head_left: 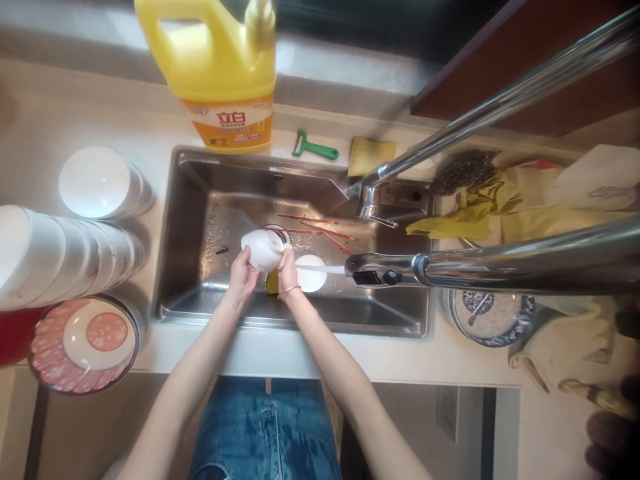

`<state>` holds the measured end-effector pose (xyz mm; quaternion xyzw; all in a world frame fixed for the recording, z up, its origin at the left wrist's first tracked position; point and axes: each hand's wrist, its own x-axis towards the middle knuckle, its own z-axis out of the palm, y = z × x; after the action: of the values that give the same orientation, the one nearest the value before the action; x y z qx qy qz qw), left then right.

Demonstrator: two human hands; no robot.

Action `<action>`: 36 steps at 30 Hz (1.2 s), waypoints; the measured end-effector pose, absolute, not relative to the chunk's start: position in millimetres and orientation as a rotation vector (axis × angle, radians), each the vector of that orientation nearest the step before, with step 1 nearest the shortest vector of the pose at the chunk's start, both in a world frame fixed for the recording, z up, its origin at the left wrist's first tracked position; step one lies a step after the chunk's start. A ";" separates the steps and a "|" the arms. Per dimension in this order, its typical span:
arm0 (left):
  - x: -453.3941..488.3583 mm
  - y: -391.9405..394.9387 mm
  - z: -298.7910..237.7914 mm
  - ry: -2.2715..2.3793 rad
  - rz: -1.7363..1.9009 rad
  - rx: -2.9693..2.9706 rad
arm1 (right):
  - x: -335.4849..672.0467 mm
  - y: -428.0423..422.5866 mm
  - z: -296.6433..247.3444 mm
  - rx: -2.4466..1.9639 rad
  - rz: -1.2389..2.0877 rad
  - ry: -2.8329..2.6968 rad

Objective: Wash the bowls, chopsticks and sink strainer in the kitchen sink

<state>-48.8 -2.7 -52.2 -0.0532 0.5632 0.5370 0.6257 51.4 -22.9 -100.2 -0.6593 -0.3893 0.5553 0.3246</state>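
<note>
Head view: pale countertop (pixel 300 353), steel sink (pixel 200 220), white bowl (pixel 260 248) above it.

Single head view, steep downward look, close above sink (pixel 195 220), facing forward.

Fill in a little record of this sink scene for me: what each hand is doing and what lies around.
Place: steel sink in a pale counter
Left hand: grips white bowl
Right hand: at the bowl's rim, grip unclear
Water: stream from spray head
In sink: red chopsticks
Nearby: yellow detergent bottle, stacked white bowls
</note>
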 end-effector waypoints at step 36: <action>-32.8 -6.1 -35.0 1.345 1.274 0.291 | 34.6 -19.6 -58.2 -1.683 0.933 -1.646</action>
<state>-32.8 -6.1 -35.0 0.1251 0.5782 0.5475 0.5918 34.6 -19.6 -58.2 -0.6339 -0.6202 0.3514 0.3000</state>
